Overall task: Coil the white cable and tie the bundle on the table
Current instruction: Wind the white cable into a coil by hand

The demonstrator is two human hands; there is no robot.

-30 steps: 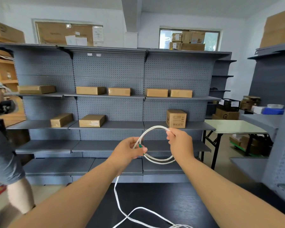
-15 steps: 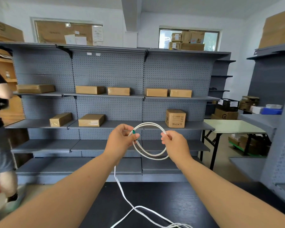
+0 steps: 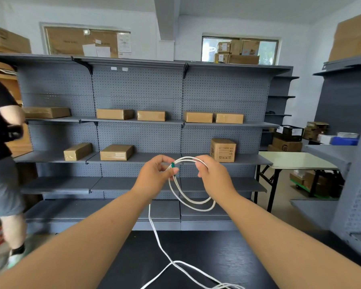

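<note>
- Here, left hand (image 3: 154,177): my thumb and fingertips pinch the white cable (image 3: 196,203) just beside its green end (image 3: 172,165).
- Right hand (image 3: 213,178): my fingers curl over the top of the loops and grip them, close to the left hand.
- White cable, held part: about two loops hang in the air between my hands, in front of the grey shelving (image 3: 138,138).
- White cable, free part: one strand drops from under the left hand to the black tabletop (image 3: 227,253). The slack lies loose there and runs out of the bottom edge of the view.
- Step in hand, as I judge it: coiling, at an early stage. Few turns are gathered, much of the cable is not yet taken up, and no tie is in sight.
- Next move, as I judge it: the left hand must hold the gathered turns firmly so that the right hand can let go, reach down the strand and lift another turn of matching size. A slack pinch would likely let the loops spring apart.
- Surroundings: cardboard boxes (image 3: 115,114) stand on the shelves, and a second person (image 3: 0,130) is at the left edge.
</note>
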